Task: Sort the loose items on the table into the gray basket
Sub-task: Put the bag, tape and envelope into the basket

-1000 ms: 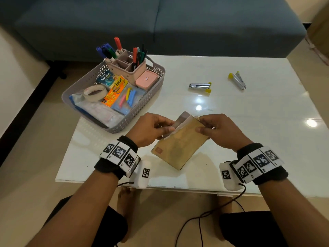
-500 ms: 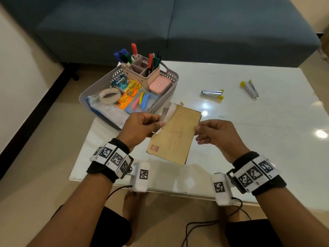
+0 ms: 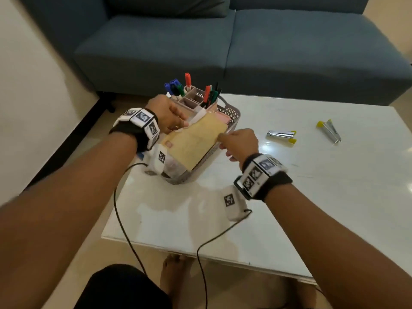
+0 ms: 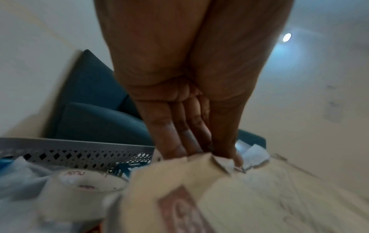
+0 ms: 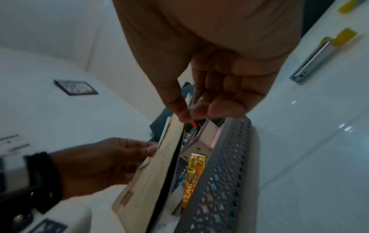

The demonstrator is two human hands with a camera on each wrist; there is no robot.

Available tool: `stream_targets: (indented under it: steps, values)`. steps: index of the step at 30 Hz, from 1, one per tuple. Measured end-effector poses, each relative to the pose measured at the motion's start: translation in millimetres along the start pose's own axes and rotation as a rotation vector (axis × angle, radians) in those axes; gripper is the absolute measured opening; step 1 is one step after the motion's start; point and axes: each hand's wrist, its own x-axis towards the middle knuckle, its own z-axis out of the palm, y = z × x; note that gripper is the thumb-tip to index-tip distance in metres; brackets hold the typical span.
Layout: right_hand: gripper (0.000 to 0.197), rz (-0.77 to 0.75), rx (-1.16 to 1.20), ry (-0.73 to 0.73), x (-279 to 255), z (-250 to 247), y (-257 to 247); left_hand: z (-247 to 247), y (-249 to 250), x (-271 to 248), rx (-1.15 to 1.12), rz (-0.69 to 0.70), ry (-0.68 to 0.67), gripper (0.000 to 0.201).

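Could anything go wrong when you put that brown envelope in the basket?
Maybe. The brown envelope is pinched only at its edges by the left hand and right hand, and white papers stick out, so they might slip free. It is wide and could catch the gray basket rim. Two staplers could be forgotten on the table.

Each bare forearm wears a black wristband [image 3: 136, 130] topped with white blocks of black square markers; a white camera pod [image 3: 233, 205] hangs beneath, trailing a black cable [image 3: 124, 233]. Dark shorts [image 3: 120, 288], bare feet.
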Motion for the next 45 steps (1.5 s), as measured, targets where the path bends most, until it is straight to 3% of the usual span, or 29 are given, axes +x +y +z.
stream_targets:
  steps: [3, 6, 8, 13, 16, 19, 25, 27, 29, 32, 35, 38, 41, 43, 45]
  values:
    - [0.032, -0.040, -0.333, -0.022, 38.2, 20.9, -9.1, -0.3, -9.0, 38.2, 0.088, -0.034, -0.089, 0.022]
    - [0.033, -0.062, -0.529, -0.060, 58.2, 35.6, -6.2, 11.4, -27.6, 63.2, 0.228, -0.026, -0.175, 0.023]
    - [0.035, -0.088, -0.596, -0.042, 66.7, 41.6, 1.0, 24.0, -36.2, 76.4, 0.356, 0.001, -0.157, 0.024]
    - [0.029, -0.166, -0.479, -0.003, 61.8, 31.7, 14.1, 46.4, -47.5, 91.8, 0.506, 0.013, -0.127, 0.029]
    - [0.010, -0.220, -0.375, 0.099, 51.6, 0.3, 20.1, 47.3, -47.1, 93.1, 0.466, -0.010, -0.165, 0.024]
    - [0.011, -0.176, -0.400, 0.137, 52.4, -45.4, 31.7, 49.2, -44.5, 93.4, 0.538, 0.031, -0.138, 0.026]
    - [0.016, -0.071, -0.606, 0.202, 79.4, -110.1, 60.9, 44.4, -6.3, 62.2, 0.740, 0.210, 0.040, 0.023]
    - [0.021, -0.105, -0.731, 0.202, 93.1, -122.3, 65.8, 33.2, 20.5, 41.4, 0.643, 0.222, 0.075, 0.010]
    - [0.036, -0.157, -0.844, 0.175, 113.2, -127.1, 69.5, 30.3, 42.2, 13.4, 0.478, 0.301, 0.110, 0.017]
    - [0.059, -0.200, -1.085, 0.068, 133.4, -125.6, 75.2, 61.6, 61.9, -48.2, 0.293, 0.433, 0.051, 0.026]
    - [0.046, -0.221, -1.194, -0.028, 142.1, -123.7, 84.6, 121.2, 55.8, -81.6, 0.290, 0.439, -0.126, 0.038]
    - [0.027, -0.219, -1.199, 0.038, 118.6, -125.9, 88.5, 175.4, 34.8, -95.4, 0.354, 0.370, -0.291, 0.048]
    - [0.020, -0.160, -1.120, 0.029, 71.7, -142.7, 93.8, 202.0, 21.1, -98.3, 0.330, 0.328, -0.314, 0.043]
    - [0.019, -0.092, -0.865, 0.053, 33.6, -164.9, 100.2, 207.1, 23.1, -88.9, 0.303, 0.322, -0.280, 0.037]
    - [0.017, -0.035, -0.383, 0.153, -16.1, -188.0, 108.8, 211.1, 38.1, -72.6, 0.296, 0.345, -0.250, 0.033]
